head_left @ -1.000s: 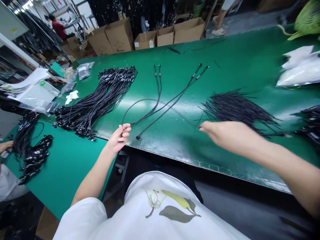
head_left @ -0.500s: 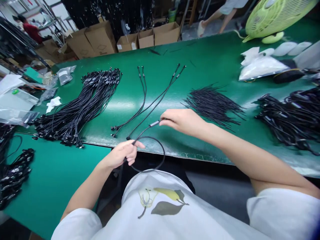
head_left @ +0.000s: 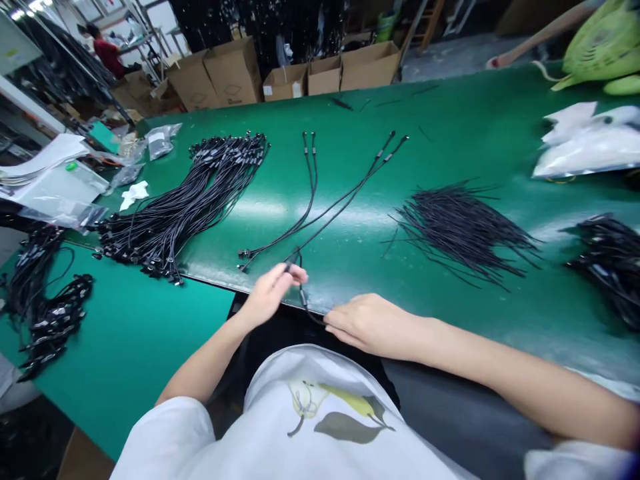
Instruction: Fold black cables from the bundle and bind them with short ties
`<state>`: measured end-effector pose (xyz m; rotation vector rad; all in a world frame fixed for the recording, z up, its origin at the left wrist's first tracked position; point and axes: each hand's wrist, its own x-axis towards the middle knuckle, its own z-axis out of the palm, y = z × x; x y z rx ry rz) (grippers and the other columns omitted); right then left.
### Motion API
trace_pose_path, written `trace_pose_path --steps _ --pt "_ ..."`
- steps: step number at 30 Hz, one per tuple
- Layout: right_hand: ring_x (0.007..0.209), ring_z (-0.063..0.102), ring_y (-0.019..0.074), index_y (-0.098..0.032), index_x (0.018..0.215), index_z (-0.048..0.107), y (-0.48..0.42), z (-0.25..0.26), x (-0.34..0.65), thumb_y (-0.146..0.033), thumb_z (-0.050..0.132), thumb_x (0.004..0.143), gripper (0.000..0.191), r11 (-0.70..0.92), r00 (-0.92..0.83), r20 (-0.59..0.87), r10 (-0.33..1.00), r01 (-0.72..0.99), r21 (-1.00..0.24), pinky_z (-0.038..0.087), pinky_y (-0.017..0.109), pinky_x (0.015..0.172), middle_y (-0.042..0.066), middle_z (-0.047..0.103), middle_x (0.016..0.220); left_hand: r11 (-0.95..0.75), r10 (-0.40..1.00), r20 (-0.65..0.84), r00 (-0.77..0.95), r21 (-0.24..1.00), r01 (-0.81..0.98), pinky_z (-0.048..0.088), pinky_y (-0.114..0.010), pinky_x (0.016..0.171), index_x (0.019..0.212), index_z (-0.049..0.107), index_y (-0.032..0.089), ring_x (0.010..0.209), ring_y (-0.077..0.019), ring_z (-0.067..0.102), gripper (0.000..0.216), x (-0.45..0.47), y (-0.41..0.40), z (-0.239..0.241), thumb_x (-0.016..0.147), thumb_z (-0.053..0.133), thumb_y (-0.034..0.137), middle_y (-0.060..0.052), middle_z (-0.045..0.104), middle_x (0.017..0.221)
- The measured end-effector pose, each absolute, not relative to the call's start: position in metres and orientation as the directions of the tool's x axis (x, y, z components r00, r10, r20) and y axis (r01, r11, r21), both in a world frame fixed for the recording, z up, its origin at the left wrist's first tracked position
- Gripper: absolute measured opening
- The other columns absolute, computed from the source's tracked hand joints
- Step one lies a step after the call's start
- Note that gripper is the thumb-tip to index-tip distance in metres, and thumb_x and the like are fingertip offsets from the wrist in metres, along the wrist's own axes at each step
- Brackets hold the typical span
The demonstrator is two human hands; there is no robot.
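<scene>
A thin black cable is held at the near edge of the green table, strung between the two hands. The left hand is closed lightly on one end, fingertips pinched around it; the right hand lies low and flat at the edge, and whether its fingers are closed on the other end cannot be told. The cable is judged light, limp and easily tangled, so it is best taken near its moulded ends, not mid-length. Just beyond it four like cables are laid out, with a large cable bundle to the left and a pile of black ties to the right. On the cardboard boxes white labels are seen, but no writing can be read
</scene>
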<state>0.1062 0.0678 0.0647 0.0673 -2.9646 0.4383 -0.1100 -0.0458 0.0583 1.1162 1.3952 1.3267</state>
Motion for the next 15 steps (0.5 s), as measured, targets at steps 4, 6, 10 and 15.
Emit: trace_pose_path --steps 4,6,10,15 --pt "0.064 0.055 0.0113 -0.018 0.082 0.063 0.075 0.072 0.089 -0.035 0.043 0.098 0.031 0.842 -0.927 0.303 0.222 0.026 -0.538 0.036 0.024 0.06 0.003 0.064 0.075 0.074 0.993 -0.086 0.08 0.987 0.141 0.045 -0.032 0.083 0.09 0.066 0.017 0.078 -0.0175 0.06 0.028 -0.088 -0.053 0.053 0.092 0.052 0.041 -0.004 0.065 0.077" --pt "0.076 0.057 0.0137 -0.018 0.091 0.062 0.084 0.062 0.08 -0.044 0.055 0.091 0.026 0.72 -0.836 0.357 0.416 0.063 -0.691 0.041 0.024 0.068 0.005 0.064 0.086 0.081 0.997 -0.08 0.011 0.996 -0.042 0.046 -0.03 0.071 0.087 0.062 0.017 0.062 -0.0137 0.054 0.029 -0.085 -0.054 0.052 0.093 0.051 0.043 0.002 0.054 0.06" --pt "0.065 0.051 0.012 -0.018 0.084 0.057 0.075 0.028 0.058 -0.047 0.051 0.09 0.031 0.269 -0.735 0.116 0.668 0.093 -0.959 0.041 0.024 0.063 0.0 0.057 0.072 0.105 0.976 -0.171 -0.138 0.916 -0.387 0.048 -0.031 0.072 0.081 0.059 0.015 0.063 -0.0133 0.055 0.037 -0.078 -0.046 0.043 0.087 0.058 0.051 0.001 0.053 0.063" --pt "0.053 0.036 0.0069 -0.018 0.072 0.052 0.052 0.012 0.041 -0.051 0.058 0.084 0.036 -0.3 -0.628 -0.154 0.763 -0.133 -0.945 0.032 0.019 0.052 -0.006 0.04 0.059 0.132 0.9 -0.378 -0.215 0.708 -0.694 0.049 -0.029 0.079 0.065 0.049 0.017 0.073 -0.013 0.058 0.047 -0.065 -0.036 0.025 0.086 0.055 0.059 0.001 0.05 0.068"
